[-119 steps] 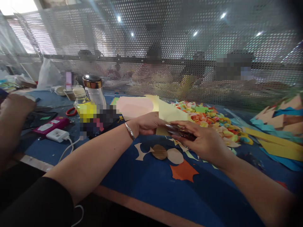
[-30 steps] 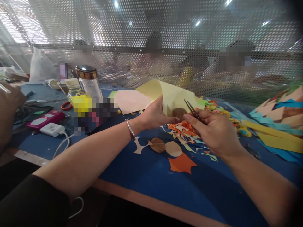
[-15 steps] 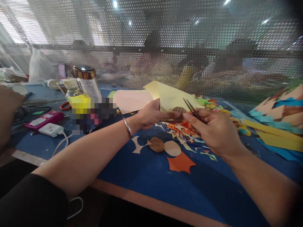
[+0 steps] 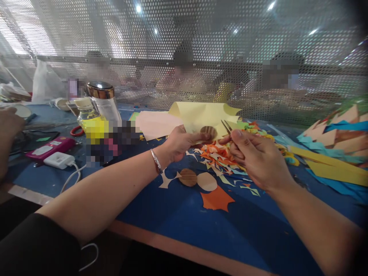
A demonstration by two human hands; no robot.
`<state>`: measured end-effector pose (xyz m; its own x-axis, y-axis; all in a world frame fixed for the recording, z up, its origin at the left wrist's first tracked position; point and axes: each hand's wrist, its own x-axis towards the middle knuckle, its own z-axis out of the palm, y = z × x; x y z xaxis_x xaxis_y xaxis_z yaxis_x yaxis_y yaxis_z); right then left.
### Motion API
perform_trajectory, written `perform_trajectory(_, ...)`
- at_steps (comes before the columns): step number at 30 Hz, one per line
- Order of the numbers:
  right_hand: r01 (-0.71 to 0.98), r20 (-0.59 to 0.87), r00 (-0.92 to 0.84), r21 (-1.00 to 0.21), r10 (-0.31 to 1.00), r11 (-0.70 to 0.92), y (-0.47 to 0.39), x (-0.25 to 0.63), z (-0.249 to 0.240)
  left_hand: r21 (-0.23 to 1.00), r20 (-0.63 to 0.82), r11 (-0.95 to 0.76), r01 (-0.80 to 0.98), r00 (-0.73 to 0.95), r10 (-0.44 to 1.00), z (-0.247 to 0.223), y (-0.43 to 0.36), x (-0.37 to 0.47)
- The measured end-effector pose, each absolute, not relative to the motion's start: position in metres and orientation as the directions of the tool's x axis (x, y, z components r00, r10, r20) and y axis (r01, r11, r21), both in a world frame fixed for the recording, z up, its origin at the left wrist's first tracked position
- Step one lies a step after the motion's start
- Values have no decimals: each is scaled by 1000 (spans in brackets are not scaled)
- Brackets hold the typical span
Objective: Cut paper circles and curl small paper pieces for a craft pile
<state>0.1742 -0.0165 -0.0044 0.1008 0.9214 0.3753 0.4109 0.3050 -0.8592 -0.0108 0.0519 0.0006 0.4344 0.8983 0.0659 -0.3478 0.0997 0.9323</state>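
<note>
Yellow paper [image 4: 205,114]: in left hand [image 4: 181,142]; right hand [image 4: 255,157], holding scissors [image 4: 229,130], just beside

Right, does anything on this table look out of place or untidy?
Mildly untidy: loose paper scraps lie uncollected, strewn across the blue table, and a jagged orange offcut lies apart, nearer the front edge.

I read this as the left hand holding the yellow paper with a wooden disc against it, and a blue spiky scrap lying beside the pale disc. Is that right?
One slip: the spiky scrap beside the pale disc is orange, not blue, as the head view shows. The rest stands.
</note>
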Motion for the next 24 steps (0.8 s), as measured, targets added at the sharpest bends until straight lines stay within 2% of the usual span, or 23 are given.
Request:
perform_trajectory(2,275,260,113,-936,959,221,-16,174,-4,930,92,75,-360,426,900,0,52,-10)
perform_trajectory(4,216,202,113,-961,973,174,-16,173,-4,921,118,57,-385,417,901,-1,51,-10)
perform_trajectory(10,255,196,113,-953,974,162,-15,173,-3,898,122,77,-433,414,902,1,48,-10)
perform_trajectory(18,287,211,99,-942,972,175,-17,172,-1,921,147,60,-385,485,862,-2,44,-9)
perform_trajectory(24,200,161,76,-969,984,143,-18,171,1,908,143,94,-408,513,846,-1,42,-9)
